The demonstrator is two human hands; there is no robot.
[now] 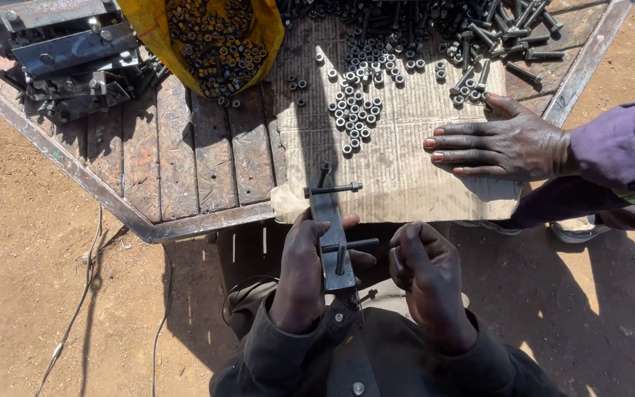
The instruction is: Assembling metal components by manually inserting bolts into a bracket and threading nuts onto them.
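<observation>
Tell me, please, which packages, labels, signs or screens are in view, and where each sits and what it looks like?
Yellow bag: top centre-left of the bench, open, crumpled, holding dark nuts.
Cardboard sheet: flattened on the bench's right half, tan and worn, under loose nuts and bolts; another person's hand rests on it.
No labels, signs or screens show.

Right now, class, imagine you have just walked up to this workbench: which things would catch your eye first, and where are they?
At the bottom centre, the left hand holds a metal bar with bolts through it, and the right hand is closed beside it. Above them, loose nuts lie on cardboard, where another person's hand lies flat at the right. A yellow bag of nuts gapes at the top.
</observation>
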